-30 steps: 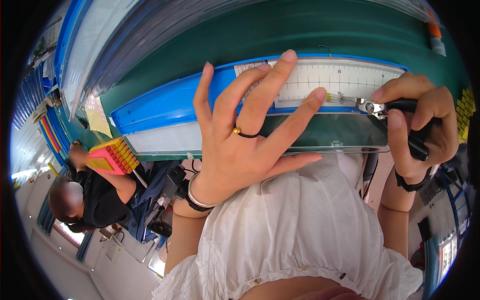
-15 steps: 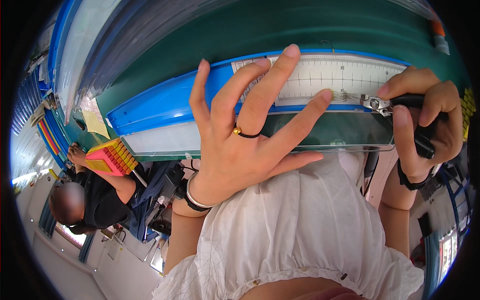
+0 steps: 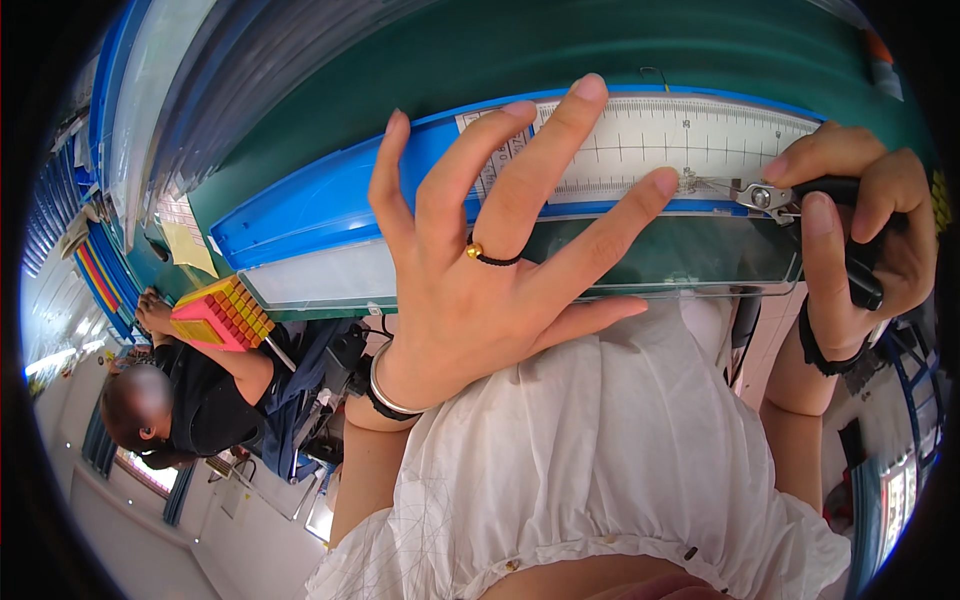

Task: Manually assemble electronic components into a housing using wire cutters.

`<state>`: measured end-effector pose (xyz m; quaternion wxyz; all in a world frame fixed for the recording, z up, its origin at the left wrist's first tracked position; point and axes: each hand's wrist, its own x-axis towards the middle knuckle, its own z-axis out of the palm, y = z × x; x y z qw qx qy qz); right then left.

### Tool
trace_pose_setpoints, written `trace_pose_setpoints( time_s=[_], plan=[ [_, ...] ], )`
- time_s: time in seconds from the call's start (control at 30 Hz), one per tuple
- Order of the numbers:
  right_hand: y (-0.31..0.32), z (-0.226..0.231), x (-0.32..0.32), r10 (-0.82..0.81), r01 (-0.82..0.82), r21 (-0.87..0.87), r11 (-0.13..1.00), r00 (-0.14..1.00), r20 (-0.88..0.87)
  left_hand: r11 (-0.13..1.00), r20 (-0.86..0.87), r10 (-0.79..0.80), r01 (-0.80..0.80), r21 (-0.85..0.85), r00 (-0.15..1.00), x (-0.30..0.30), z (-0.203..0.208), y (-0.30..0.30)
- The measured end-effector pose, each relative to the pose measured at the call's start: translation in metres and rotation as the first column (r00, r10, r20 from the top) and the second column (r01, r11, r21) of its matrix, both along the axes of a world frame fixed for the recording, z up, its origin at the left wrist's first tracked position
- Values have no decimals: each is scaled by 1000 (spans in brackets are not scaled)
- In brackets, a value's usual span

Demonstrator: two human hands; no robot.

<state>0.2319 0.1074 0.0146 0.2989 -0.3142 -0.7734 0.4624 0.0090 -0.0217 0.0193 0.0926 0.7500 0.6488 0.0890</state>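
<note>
Pliers point(image 3: 762, 198) in gripping right hand point(image 3: 900, 210), spread left hand point(image 3: 470, 300) over blue case point(image 3: 320, 215), green tabletop point(image 3: 560, 50) beneath, co-worker point(image 3: 220, 400) at left

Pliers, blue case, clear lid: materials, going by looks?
Pliers: shiny metal head, probably steel, given the silvery glints; black handles look like plastic or rubber, can't tell which.
Blue case: likely moulded plastic, smooth, with even colour.
Clear lid: probably rigid plastic, glossy; green tabletop shows through.

The pliers point(image 3: 777, 200) have a shiny metal head point(image 3: 757, 196) and smooth grips point(image 3: 865, 286); the box point(image 3: 320, 208) is glossy plastic, the blouse point(image 3: 590, 450) crinkled cloth, the counter point(image 3: 480, 65) smooth.
</note>
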Motion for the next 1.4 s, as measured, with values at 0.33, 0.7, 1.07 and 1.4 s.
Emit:
trace_pose_setpoints(
  time_s=[0.33,0.7,1.07,1.4],
  plan=[
    [0,-1,1,3,-3,-1,1000,1000,-1,1000,7,3,-3,3,1000,0,-2,-1],
    [-3,-1,-5,-10,9,-20,1000,999,-43,1000,16,2,-3,8,1000,2,0,0],
    [1,0,-6,29,-31,-23,999,998,-63,999,34,13,-14,30,999,-1,-2,-1],
    [2,2,-9,46,-55,-73,996,991,-124,1000,123,30,-31,3,992,-3,9,1]
  ],
)
